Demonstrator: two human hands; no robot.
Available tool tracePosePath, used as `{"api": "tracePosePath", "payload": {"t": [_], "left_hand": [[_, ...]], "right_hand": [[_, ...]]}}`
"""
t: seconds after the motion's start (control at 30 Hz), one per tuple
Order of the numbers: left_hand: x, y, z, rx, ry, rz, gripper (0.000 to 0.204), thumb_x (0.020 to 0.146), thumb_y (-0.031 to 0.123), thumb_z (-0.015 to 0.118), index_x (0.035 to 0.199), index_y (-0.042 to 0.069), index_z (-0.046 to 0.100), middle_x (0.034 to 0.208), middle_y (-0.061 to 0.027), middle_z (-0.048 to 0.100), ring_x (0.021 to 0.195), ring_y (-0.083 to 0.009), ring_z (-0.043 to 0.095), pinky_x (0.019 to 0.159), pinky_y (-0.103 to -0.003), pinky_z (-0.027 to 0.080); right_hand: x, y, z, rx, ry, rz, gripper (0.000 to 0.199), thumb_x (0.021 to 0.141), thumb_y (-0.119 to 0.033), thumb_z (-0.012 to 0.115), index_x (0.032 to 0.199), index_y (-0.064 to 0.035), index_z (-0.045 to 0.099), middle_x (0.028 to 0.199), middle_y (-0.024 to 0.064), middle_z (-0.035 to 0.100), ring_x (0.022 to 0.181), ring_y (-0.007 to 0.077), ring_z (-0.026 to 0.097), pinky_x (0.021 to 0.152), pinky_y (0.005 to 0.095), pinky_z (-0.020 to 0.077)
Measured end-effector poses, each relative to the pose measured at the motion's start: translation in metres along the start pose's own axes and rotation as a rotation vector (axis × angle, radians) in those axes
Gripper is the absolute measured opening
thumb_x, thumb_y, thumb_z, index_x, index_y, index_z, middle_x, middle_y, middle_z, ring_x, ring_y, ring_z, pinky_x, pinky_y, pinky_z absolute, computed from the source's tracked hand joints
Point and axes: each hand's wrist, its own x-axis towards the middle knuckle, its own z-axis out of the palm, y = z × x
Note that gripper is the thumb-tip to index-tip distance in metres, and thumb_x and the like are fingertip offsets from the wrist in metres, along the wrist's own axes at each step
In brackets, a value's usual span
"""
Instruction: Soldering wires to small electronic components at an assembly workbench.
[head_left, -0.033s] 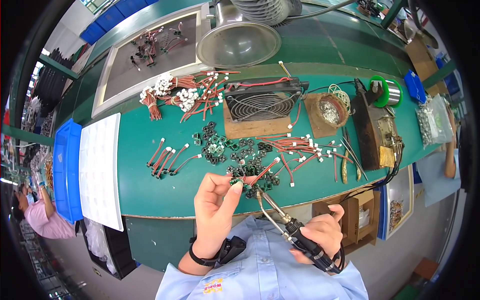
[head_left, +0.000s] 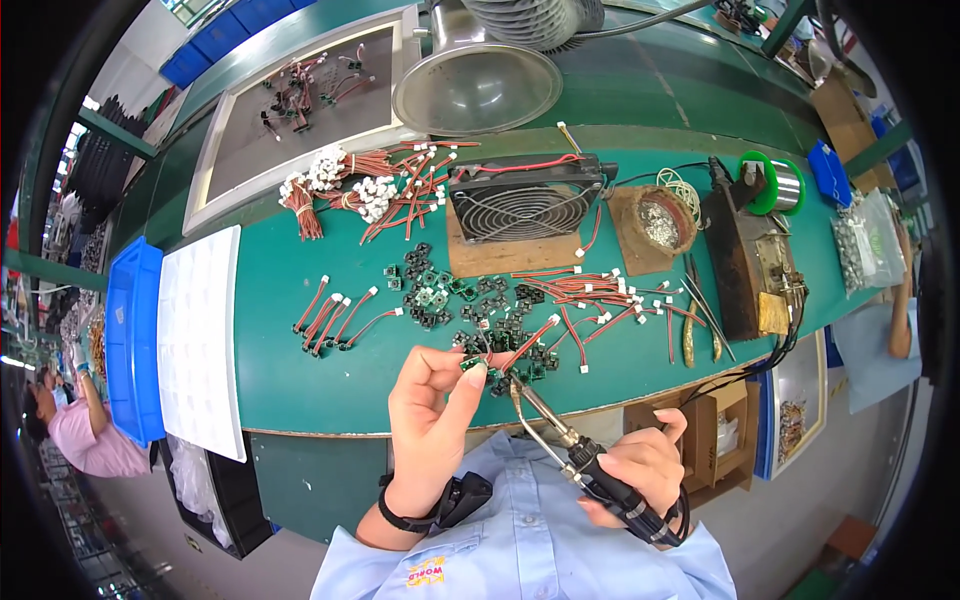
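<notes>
Circuit board (head_left: pixel 473 364): small, green, at the counter's (head_left: pixel 310 405) near edge.
Left hand (head_left: pixel 430 408): fingers closed in a pinch on the circuit board.
Right hand (head_left: pixel 645 470): fingers curled around the soldering iron (head_left: pixel 597 472), its tip near the circuit board.
Loose boards (head_left: pixel 432 297): clustered just beyond.
Fan (head_left: pixel 525 208): upright behind them.

green-topped bench (head_left: pixel 285 385) | grey floor (head_left: pixel 790 520) | green post (head_left: pixel 116 133) upper left | dim lower-left rim, perhaps shelving (head_left: pixel 85 520)
</notes>
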Motion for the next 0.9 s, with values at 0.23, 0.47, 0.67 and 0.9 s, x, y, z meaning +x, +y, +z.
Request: {"api": "tracePosePath", "payload": {"t": [0.23, 0.47, 0.67, 0.9], "left_hand": [[-0.0023, -0.0020, 0.0003, 0.033, -0.045, 0.028, 0.006, 0.089, 0.003, 0.051, 0.092, 0.003, 0.046, 0.097, -0.0177, 0.065, 0.091, -0.0155, 0.060, 0.088, -0.029, 0.041], [-0.0013, -0.0057, -0.0044, 0.141, -0.068, 0.087, 0.007, 0.089, 0.002, 0.051, 0.091, 0.003, 0.045, 0.096, -0.0177, 0.065, 0.092, -0.0156, 0.060, 0.093, -0.030, 0.039], [-0.0020, -0.0054, -0.0039, 0.174, -0.067, 0.085, 0.007, 0.089, 0.001, 0.051, 0.091, 0.003, 0.045, 0.096, -0.0179, 0.065, 0.092, -0.0154, 0.060, 0.096, -0.032, 0.036], [-0.0030, -0.0052, -0.0013, 0.118, -0.054, 0.053, 0.007, 0.089, 0.001, 0.050, 0.091, 0.003, 0.044, 0.097, -0.0185, 0.065, 0.093, -0.0153, 0.060, 0.099, -0.032, 0.032]], "right_hand": [[0.0013, -0.0014, 0.0022, -0.004, -0.001, -0.002, 0.046, 0.063, -0.034, 0.078, 0.099, -0.0103, 0.061, 0.066, 0.0000, 0.059, 0.063, 0.0168, 0.057, 0.089, 0.0450, 0.0282], [0.0017, -0.0028, 0.0021, 0.003, -0.004, 0.013, 0.046, 0.063, -0.033, 0.077, 0.099, -0.0101, 0.061, 0.067, 0.0005, 0.060, 0.064, 0.0170, 0.057, 0.091, 0.0451, 0.0283], [0.0012, -0.0021, 0.0024, 0.007, -0.001, 0.017, 0.045, 0.063, -0.033, 0.077, 0.099, -0.0100, 0.061, 0.066, 0.0006, 0.060, 0.064, 0.0171, 0.057, 0.091, 0.0450, 0.0283], [0.0024, -0.0023, 0.0025, 0.009, -0.001, 0.027, 0.044, 0.063, -0.033, 0.076, 0.098, -0.0100, 0.061, 0.065, 0.0003, 0.059, 0.065, 0.0171, 0.057, 0.091, 0.0448, 0.0285]]}}
